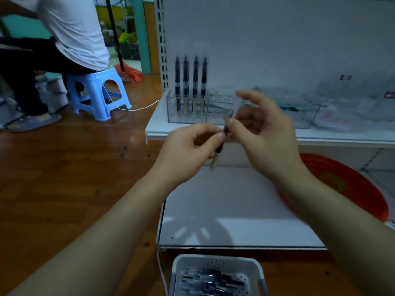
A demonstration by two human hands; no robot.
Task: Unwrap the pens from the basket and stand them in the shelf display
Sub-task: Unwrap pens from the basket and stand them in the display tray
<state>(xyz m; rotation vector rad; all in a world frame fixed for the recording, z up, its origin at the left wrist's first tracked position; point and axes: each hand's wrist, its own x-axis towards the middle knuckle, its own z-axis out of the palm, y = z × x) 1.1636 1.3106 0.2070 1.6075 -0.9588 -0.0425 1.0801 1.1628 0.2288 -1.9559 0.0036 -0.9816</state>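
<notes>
My left hand [188, 149] pinches a black and gold pen [218, 151] near its middle, tilted in front of the shelf edge. My right hand [264, 129] pinches the clear plastic wrapper [236, 107] that covers the pen's upper end. Several unwrapped pens [190, 82] stand upright in the left part of a clear acrylic display [215, 112] on the white shelf [158, 122]. A white perforated basket [215, 261] with several wrapped pens [210, 282] sits on the floor at the bottom of the view.
A lower white shelf [230, 210] lies under my arms, with a red basin [350, 180] at its right. At left, a person sits on a blue stool [98, 90] on the wooden floor. Clear trays with small goods [333, 116] stand right of the display.
</notes>
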